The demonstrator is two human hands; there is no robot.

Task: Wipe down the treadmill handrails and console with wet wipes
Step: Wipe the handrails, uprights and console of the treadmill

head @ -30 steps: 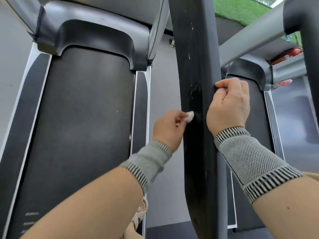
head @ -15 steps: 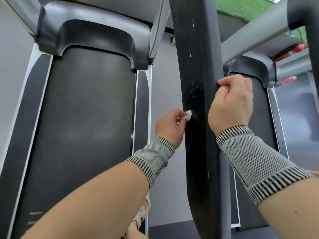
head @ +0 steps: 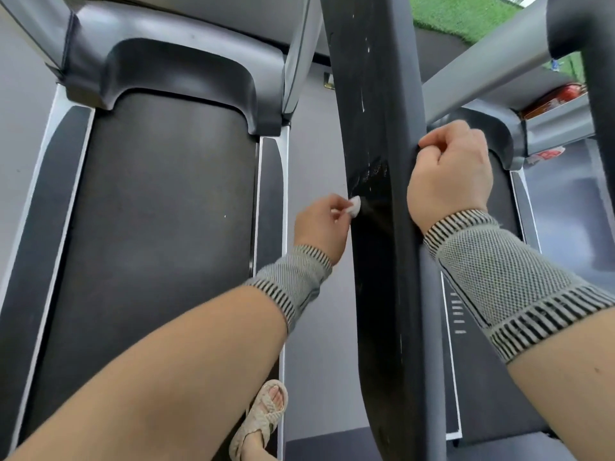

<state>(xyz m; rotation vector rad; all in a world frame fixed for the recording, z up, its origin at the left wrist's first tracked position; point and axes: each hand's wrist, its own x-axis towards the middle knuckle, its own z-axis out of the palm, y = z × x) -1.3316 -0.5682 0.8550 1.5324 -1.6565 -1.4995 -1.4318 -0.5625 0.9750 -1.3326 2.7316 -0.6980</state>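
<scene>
Below, treadmill belt (head: pixel 149 244) filling the left side. Running down the middle, black handrail (head: pixel 376 227), scuffed with pale flecks (glossy lower down). Clamped around its right edge, right hand (head: pixel 449 181), fingers curled tight. Pinching a small white wipe (head: pixel 354 206) against the rail's left edge, left hand (head: pixel 321 227). Lowest of all, one sandal (head: pixel 263 420) beside the belt.

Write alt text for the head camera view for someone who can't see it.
A person's left hand pinches a small white wet wipe against the edge of a broad black treadmill handrail, while the right hand grips the handrail's opposite edge. Both wrists wear grey knitted wrist bands; a dark treadmill belt lies below on the left and a sandalled foot shows at the bottom.
</scene>
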